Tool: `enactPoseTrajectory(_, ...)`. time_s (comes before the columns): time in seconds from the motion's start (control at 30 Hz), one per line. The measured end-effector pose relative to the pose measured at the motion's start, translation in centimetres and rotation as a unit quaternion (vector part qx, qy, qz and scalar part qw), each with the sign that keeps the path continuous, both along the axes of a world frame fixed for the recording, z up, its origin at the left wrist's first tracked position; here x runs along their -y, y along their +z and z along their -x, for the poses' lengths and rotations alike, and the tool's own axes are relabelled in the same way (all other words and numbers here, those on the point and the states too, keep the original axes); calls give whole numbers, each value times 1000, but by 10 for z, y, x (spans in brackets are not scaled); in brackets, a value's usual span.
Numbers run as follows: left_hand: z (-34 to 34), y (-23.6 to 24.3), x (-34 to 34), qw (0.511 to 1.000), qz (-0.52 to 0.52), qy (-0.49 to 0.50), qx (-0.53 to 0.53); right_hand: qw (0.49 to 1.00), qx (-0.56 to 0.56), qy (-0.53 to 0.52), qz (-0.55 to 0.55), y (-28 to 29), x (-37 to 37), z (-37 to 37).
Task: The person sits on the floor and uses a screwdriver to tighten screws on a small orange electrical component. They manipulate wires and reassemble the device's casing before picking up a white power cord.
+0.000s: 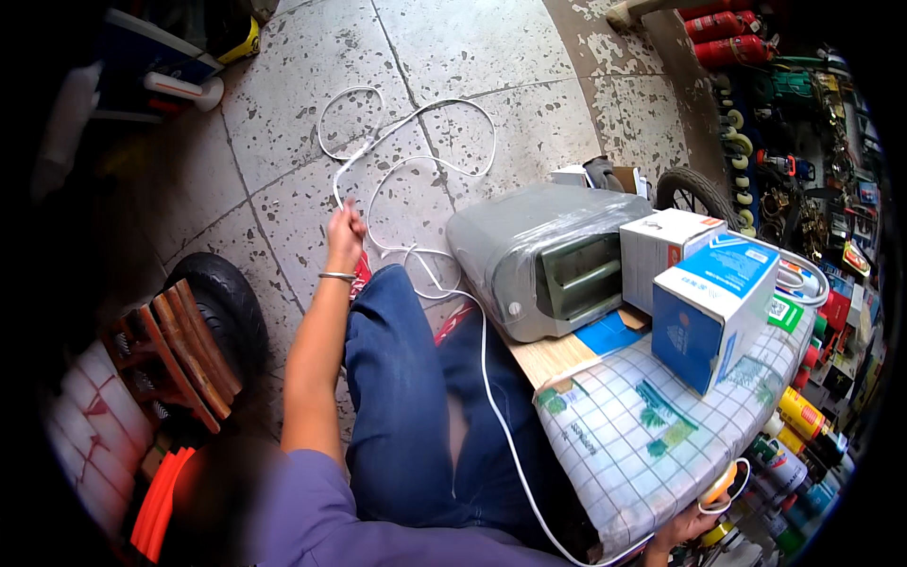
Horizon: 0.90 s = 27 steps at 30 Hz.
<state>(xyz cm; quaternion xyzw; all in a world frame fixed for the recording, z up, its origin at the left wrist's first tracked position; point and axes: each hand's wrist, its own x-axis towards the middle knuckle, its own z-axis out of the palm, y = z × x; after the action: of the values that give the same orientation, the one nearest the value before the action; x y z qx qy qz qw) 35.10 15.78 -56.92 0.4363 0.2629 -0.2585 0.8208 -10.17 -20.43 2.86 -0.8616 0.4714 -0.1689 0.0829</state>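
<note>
A long white cable (418, 111) lies in loose loops on the floor before me. The fingers of my left hand (347, 232) are closed on it where it rises from the loops. From the floor the cable runs past my knees and along the near side of the table to the lower edge. My right hand (688, 525) is at the table's near right corner, partly hidden by the edge. Its fingers are curled at a loop of white cable (744, 484), beside a rounded orange piece (718, 482) whose kind I cannot make out.
A table with a checked cover (605, 439) at my right bears a grey plastic-wrapped machine (510, 241) and a blue-and-white box (713, 312). A black tyre (219, 307) and stacked wooden slats (179, 350) are at left. Red fire extinguishers (727, 47) and crowded goods line the far right.
</note>
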Motion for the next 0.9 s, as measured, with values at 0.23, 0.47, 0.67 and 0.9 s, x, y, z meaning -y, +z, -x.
enactPoseTrajectory(0.23, -36, 16, -80, 977, -203, 70, 17, 995, 76, 46, -45, -17, -9, -54)
enactPoseTrajectory(0.47, 75, -34, 9, 637, -466, -588, 175, 1000, 3, -14, 12, -4, -7, -17)
enactPoseTrajectory(0.67, 63, -40, 83, 586, -502, -627, 109, 997, -43, -61, 35, 12, -13, -19)
enactPoseTrajectory(0.9, 71, -65, 66, 555, -523, -614, 206, 996, -39, -74, 42, 8, -11, -26)
